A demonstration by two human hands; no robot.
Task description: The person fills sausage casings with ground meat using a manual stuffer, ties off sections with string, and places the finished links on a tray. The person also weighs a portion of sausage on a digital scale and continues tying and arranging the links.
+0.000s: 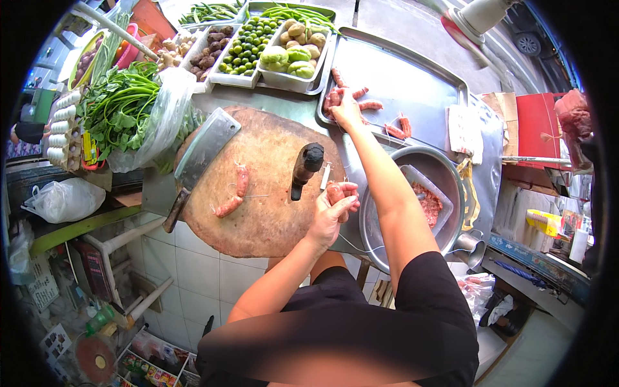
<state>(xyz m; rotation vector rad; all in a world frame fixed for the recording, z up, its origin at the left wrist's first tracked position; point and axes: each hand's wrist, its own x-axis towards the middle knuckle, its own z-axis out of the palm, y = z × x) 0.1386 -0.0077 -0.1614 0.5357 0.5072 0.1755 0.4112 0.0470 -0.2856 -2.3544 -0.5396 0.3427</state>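
My left hand [332,213] is closed round a pink raw sausage [335,193] at the lower right of the round wooden chopping board [245,135]; a white string hangs below it. Up at the metal tray [400,68], my right hand [345,109] has its fingers closed on one of several sausages [360,105] at the tray's left end. Two linked sausages [229,203] lie on the board near an upright dark-handled blade [309,161]. A wide cleaver [203,148] rests at the board's left. A steel bowl [380,226] with minced meat [431,209] stands right of the board.
Boxes of limes [242,51], potatoes and chayotes [293,55] line the back, with leafy greens [129,103], egg trays [63,129] and a white bag [68,200] leftward. Right are a paper stack [461,129], hanging meat [570,129] and a steel cup [471,248].
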